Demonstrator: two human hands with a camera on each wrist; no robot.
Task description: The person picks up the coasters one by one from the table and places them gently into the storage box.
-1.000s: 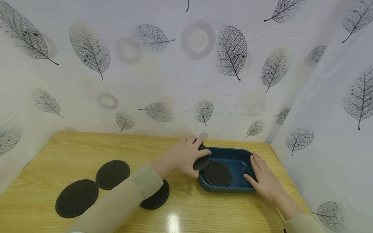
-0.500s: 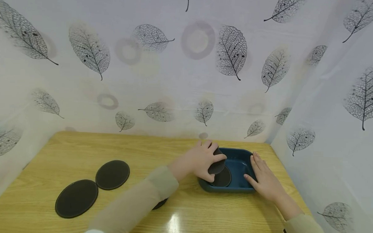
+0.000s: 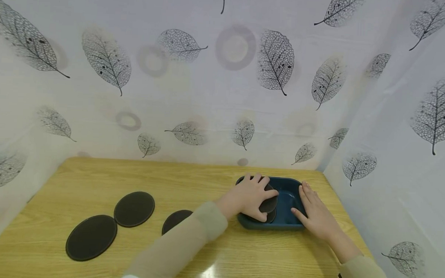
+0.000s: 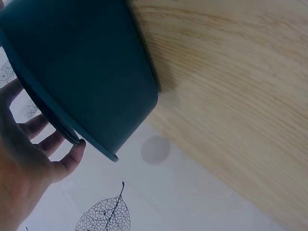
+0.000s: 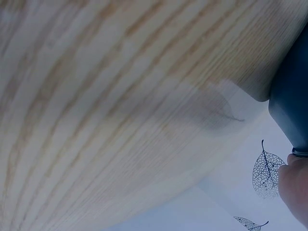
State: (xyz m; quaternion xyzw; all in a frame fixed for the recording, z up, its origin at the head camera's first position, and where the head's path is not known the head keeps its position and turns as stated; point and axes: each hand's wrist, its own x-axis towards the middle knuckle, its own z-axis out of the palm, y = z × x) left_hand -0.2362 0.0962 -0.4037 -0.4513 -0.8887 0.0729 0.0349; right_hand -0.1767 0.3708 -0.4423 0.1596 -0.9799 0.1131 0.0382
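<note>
In the head view my left hand [image 3: 250, 197] holds a round black coaster [image 3: 270, 203] by its edge, thumb at the near side and fingers at the far side. The coaster is within the left half of a dark blue rectangular tub [image 3: 283, 227], over another black coaster [image 3: 272, 216] that is mostly hidden. The left wrist view shows fingertips and the held coaster [image 4: 57, 121] right at the tub's rim. My right hand [image 3: 318, 214] rests on the tub's right rim, fingers straight, thumb spread over the inside. Its fingertips touch the rim in the right wrist view.
On the wooden table [image 3: 191, 176] lie two black coasters side by side, a left coaster [image 3: 91, 237] and a right coaster [image 3: 134, 208]. Another coaster [image 3: 175, 220] is partly covered by my left sleeve [image 3: 182, 240]. A leaf-print curtain [image 3: 209, 93] hangs behind and at both sides.
My left hand has carried the coaster rightward from above the tub's left rim to inside the tub, lower over the coaster there. My right hand stays on the rim.
</note>
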